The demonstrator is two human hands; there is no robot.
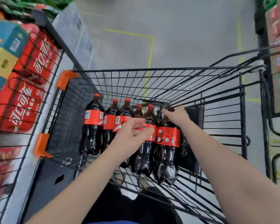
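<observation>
Black-wire cart [152, 68] stands part-loaded with cola bottles [94, 125] as my right hand [176, 114] grips the end bottle [168, 138], left hand [132, 132] loose-fingered, empty.

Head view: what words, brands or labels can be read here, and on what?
"可口可乐", in white script: on the red cartons at the left.
Cola bottles: label print too blurred to read.
White boxes: print too blurred to read.
Black panel beside the bottles: marks unreadable.
</observation>
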